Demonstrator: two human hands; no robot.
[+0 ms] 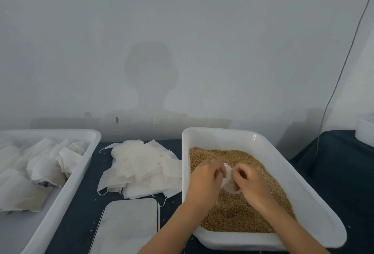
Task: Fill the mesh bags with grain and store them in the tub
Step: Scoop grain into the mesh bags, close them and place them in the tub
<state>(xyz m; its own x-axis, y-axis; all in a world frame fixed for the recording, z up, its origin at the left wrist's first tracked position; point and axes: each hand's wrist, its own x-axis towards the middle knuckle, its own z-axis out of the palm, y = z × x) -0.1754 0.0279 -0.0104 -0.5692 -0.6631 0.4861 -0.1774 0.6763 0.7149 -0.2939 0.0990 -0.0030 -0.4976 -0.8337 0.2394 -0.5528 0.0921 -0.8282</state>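
A small white mesh bag (229, 181) hangs between my two hands above the brown grain (238, 209) in the white tub (287, 164) on the right. My left hand (206, 178) pinches the bag's left edge with curled fingers. My right hand (248, 181) pinches its right edge. A heap of empty white mesh bags (141, 166) lies on the dark table between the tubs. The left white tub (81, 172) holds several filled bags (40, 164).
A flat grey-white tray or lid (127, 225) lies at the front middle of the dark tablecloth (334, 162). A few loose grains dot the cloth. A thin cable (344, 65) runs down the wall at right. Another white container (365, 130) sits at the far right.
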